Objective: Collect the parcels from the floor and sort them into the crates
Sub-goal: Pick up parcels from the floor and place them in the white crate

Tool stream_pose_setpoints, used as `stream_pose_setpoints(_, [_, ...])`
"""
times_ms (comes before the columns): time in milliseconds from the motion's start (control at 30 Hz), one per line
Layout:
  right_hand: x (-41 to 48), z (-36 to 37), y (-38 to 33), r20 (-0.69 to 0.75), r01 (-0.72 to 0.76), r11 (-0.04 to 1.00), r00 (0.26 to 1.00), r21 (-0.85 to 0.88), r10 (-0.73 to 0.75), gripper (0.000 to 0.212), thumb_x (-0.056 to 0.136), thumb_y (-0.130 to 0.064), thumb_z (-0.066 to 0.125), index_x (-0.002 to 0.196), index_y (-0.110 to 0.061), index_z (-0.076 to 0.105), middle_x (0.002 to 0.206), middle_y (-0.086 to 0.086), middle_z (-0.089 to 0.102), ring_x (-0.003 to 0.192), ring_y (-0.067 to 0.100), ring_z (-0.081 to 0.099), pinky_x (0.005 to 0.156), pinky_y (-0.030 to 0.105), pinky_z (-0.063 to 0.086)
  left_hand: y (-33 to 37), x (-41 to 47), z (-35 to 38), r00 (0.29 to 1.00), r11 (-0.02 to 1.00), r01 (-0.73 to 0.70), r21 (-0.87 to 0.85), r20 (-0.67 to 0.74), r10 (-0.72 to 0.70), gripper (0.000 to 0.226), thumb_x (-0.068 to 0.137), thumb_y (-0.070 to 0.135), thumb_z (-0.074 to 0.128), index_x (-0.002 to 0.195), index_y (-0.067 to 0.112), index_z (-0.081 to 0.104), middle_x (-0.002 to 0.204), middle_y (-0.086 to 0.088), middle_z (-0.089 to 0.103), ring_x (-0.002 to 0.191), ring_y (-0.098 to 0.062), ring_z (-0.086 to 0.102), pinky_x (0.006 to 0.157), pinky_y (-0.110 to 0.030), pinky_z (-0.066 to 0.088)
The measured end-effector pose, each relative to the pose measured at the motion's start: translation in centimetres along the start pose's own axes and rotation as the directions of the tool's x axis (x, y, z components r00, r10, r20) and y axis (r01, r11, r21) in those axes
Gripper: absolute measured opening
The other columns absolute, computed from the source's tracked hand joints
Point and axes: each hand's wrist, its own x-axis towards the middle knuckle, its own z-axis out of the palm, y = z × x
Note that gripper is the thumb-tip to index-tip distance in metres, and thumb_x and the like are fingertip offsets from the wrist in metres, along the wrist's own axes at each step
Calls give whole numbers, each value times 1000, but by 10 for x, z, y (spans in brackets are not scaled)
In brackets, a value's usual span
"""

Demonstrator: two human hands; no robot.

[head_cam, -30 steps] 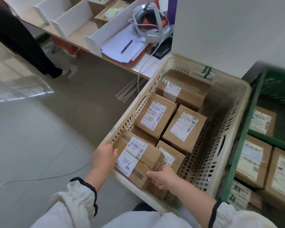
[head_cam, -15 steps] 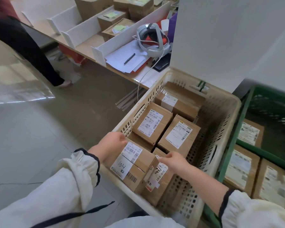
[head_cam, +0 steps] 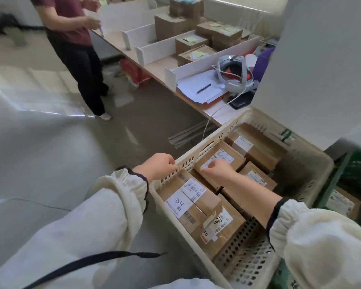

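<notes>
A cream plastic crate (head_cam: 248,257) stands on the floor at the right, filled with several brown cardboard parcels. The nearest parcel (head_cam: 188,203) carries a label marked "A34"; beside it lies one marked "7" (head_cam: 223,224). My left hand (head_cam: 156,167) sits at the crate's left rim, fingers loosely curled against it, holding no parcel. Inside the crate, my right hand (head_cam: 217,170) hovers over a labelled parcel (head_cam: 221,157), fingers loosely curled and empty. A green crate (head_cam: 346,163) at the far right holds another parcel (head_cam: 342,203).
Another person (head_cam: 77,49) stands at the far left of a long table (head_cam: 154,65) with white dividers, boxes, papers and a headset (head_cam: 233,71). A white wall rises behind the crates. A thin cable (head_cam: 29,203) runs across the grey floor at left.
Both hands have let go of the two nearest parcels, which now lie in the crate. The hands moved up and farther back, and the view has tilted up towards the table.
</notes>
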Motion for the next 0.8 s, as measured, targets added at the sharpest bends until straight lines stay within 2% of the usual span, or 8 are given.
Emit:
stream_pose_setpoints(67, [-6, 17, -25, 14, 27, 999, 1000, -22, -27, 18, 86, -32, 62, 73, -22, 53, 74, -4, 59, 60, 5, 58, 41, 13, 46, -23, -19, -13, 999, 1000, 24, -16, -27, -24, 33, 90, 35, 51, 113, 16, 64, 113, 0, 64, 100, -17, 59, 86, -31, 49])
stream_pose_setpoints(167, [-18, 50, -73, 40, 70, 986, 997, -153, -64, 22, 84, -30, 58, 72, -12, 53, 72, 4, 56, 62, 15, 56, 52, 26, 45, -71, -56, -32, 995, 995, 68, -68, -72, -73, 34, 90, 35, 53, 115, 15, 64, 114, -2, 64, 103, -19, 59, 88, -28, 46])
stream_pose_setpoints(267, [-39, 102, -133, 60, 157, 952, 987, -264, -146, 37, 83, -28, 55, 53, -14, 37, 53, 1, 41, 48, 17, 41, 46, 25, 28, -133, -109, -46, 986, 985, 133, -113, -89, -143, 34, 91, 33, 55, 116, 12, 63, 113, -5, 65, 104, -22, 60, 87, -27, 46])
stream_pose_setpoints(433, [-84, 241, -240, 241, 344, 903, 928, -258, -285, 33, 86, -27, 57, 59, -15, 41, 59, 0, 45, 52, 16, 43, 44, 25, 28, -261, -230, -61, 921, 923, 353, -154, -118, -371, 35, 91, 38, 54, 114, 14, 65, 117, -8, 64, 109, -26, 57, 89, -28, 44])
stream_pose_setpoints(533, [-112, 336, -299, 386, 488, 846, 838, -216, -385, 31, 85, -23, 58, 61, -12, 44, 61, 5, 45, 59, 23, 44, 50, 27, 30, -344, -321, -65, 821, 822, 506, -260, -146, -552, 35, 91, 38, 53, 105, 9, 66, 113, -14, 65, 105, -28, 59, 89, -31, 47])
stream_pose_setpoints(633, [-151, 425, -350, 538, 623, 746, 723, -236, -434, 20, 85, -22, 56, 69, -14, 47, 56, 4, 40, 46, 17, 33, 45, 25, 23, -417, -421, -59, 677, 670, 648, -363, -129, -725, 25, 92, 37, 52, 90, 14, 61, 102, -14, 64, 97, -26, 59, 87, -32, 45])
stream_pose_setpoints(700, [-175, 478, -377, 626, 685, 696, 645, -218, -439, 17, 84, -21, 56, 71, -14, 47, 58, 5, 39, 49, 18, 33, 47, 25, 22, -458, -482, -50, 559, 550, 699, -457, -130, -819, 18, 92, 36, 52, 85, 20, 54, 93, -11, 58, 90, -23, 54, 81, -31, 43])
stream_pose_setpoints(800, [-202, 551, -409, 741, 725, 664, 545, -181, -393, 18, 86, -19, 57, 72, -12, 48, 68, 9, 44, 63, 22, 43, 49, 25, 24, -508, -556, -27, 406, 360, 698, -620, -72, -911, 18, 93, 33, 52, 79, 22, 52, 104, -15, 61, 105, -27, 58, 80, -28, 39])
